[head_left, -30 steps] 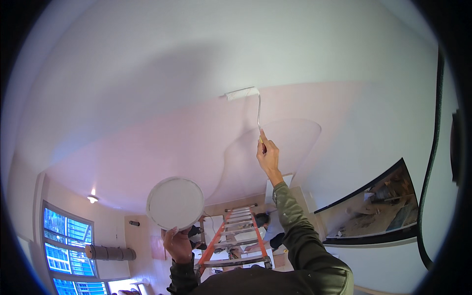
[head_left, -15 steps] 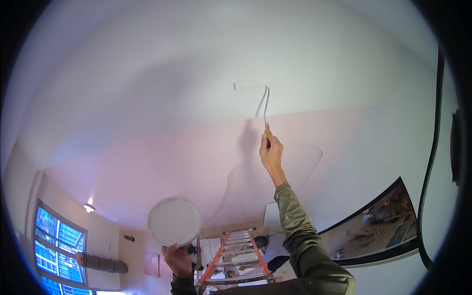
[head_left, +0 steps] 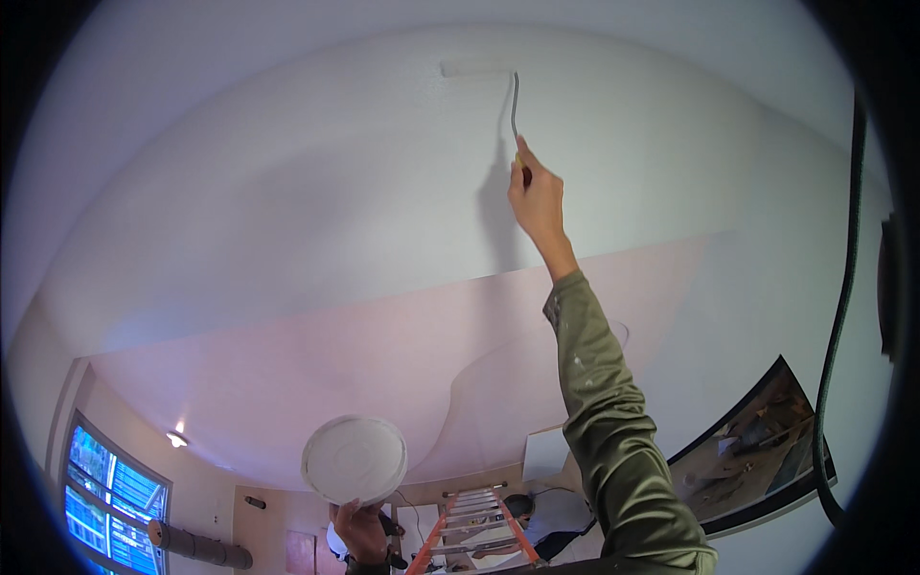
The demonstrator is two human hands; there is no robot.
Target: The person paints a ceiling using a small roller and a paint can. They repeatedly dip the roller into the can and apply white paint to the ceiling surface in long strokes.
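Observation:
My right hand (head_left: 540,195) is closed around the handle of a paint roller (head_left: 476,68), its arm raised. The pale roller cover lies against the white part of a large painted surface (head_left: 335,144), well above where white meets pink (head_left: 383,355). A bent metal rod joins cover and handle. Low in the view, my left hand (head_left: 359,530) grips the lower edge of a round white disc (head_left: 355,460) that looks like a bucket lid; its raised rim shows. My left forearm is mostly cut off by the lower edge.
An orange ladder (head_left: 474,527) stands at the bottom, a person (head_left: 518,509) beside it. A window (head_left: 110,489) and a lit lamp (head_left: 177,438) are at left, with a brown roll-like cylinder (head_left: 199,546). A dark-framed panel (head_left: 752,450) and black cable (head_left: 843,287) lie right.
My right hand has pushed the roller upward, farther into the white area, and my arm is stretched longer. The round white disc sits slightly lower and farther right in view.

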